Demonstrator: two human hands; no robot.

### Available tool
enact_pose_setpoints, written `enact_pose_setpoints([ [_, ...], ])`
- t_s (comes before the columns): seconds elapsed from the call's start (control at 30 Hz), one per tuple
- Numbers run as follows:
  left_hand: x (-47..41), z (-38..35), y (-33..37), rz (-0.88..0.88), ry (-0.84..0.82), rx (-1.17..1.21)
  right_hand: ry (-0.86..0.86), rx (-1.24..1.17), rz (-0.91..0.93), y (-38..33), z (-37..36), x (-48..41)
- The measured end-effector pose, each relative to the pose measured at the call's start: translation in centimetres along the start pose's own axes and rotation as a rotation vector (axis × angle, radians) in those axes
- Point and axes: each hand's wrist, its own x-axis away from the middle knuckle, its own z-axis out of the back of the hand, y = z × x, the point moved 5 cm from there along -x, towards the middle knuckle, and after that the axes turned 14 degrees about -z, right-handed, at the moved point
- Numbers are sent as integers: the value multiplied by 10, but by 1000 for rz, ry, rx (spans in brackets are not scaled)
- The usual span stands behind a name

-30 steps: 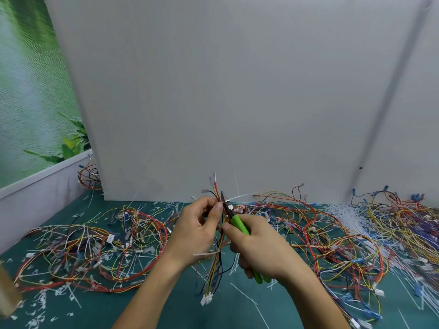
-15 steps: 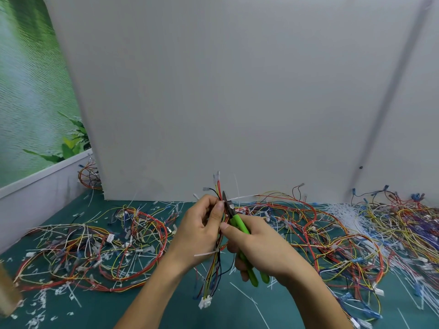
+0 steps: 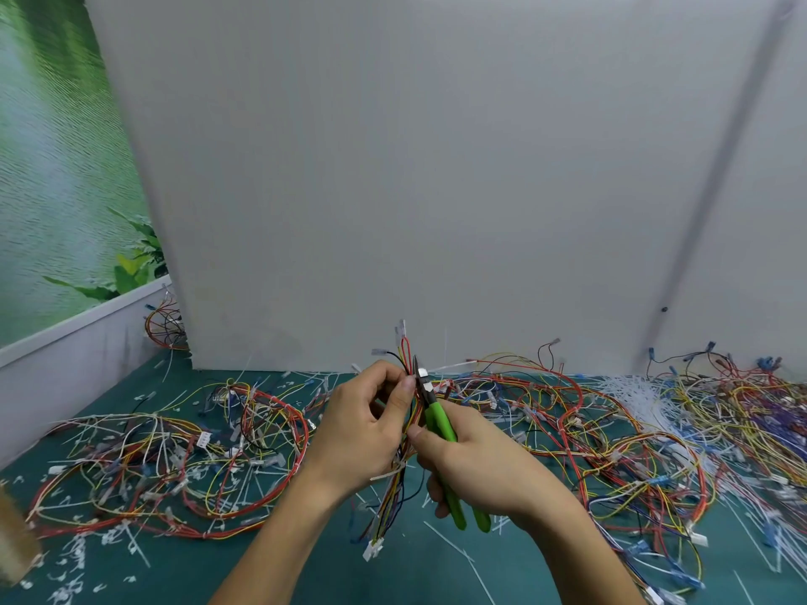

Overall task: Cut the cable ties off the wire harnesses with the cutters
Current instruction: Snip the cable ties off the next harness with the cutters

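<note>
- Above the middle of the counter (image 3: 305, 569), the left hand (image 3: 362, 434) closes its grip on a wire harness (image 3: 393, 508). Thumb and fingers curl round the bundle, which stands nearly upright.
- Just right of the harness, the right hand (image 3: 476, 465) wraps its grip round the green cutters (image 3: 439, 423). Both handle ends poke out below the palm, a little apart.
- The metal jaws lie against the harness just above the left thumb; how far they are closed I cannot tell.
- A white cable tie (image 3: 386, 473) sticks out sideways from the harness below the left hand, and a white connector (image 3: 373, 550) hangs at the harness's lower end.
- A teal mat covers the counter. A white panel (image 3: 436, 168) stands behind the harness, with a green leafy picture (image 3: 52, 168) far to its left.
- Tangled wires (image 3: 174, 451) lie left of the harness and more wires (image 3: 589, 430) to its right, with a pile of white ties (image 3: 633, 386) behind those. Cut scraps (image 3: 74, 556) lie scattered towards the left.
</note>
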Motion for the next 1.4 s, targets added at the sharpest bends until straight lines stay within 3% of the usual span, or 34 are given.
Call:
enact_pose_setpoints([
  [0.43, 0, 2, 14, -29, 6, -64, 135, 162, 18, 4, 11, -2],
  [0.83, 2, 0, 16, 14, 56, -96, 21, -119, -5, 2, 3, 1],
  [1.1, 0, -1, 8, 38, -2, -97, -39, -122, -30, -2, -3, 4],
  [1.4, -1, 4, 11, -14, -97, -170, 13, 11, -44, 0, -2, 3],
])
